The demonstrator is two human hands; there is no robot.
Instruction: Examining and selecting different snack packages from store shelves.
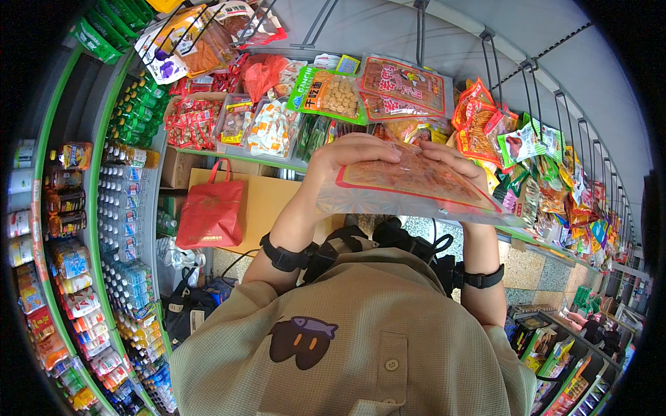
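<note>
My left hand (354,148) and my right hand (458,162) grip a flat, clear plastic snack packet (416,179) with a red border and reddish-brown contents. My fingers lie over its far side, and its lower transparent edge tilts towards me. Just beyond the packet, similar red-bordered packets (403,86) hang in a stack from a wall hook. To their left is a green and orange bag of small round snacks (335,93). My thumbs are hidden under the packet.
Long metal hooks (420,31) stick out above the shelf. Red-wrapped snacks (195,119) fill a box at left, and many bagged snacks (551,192) hang at right. A red bag (212,210) stands below the shelf. Bottled drinks (122,208) line the left shelving.
</note>
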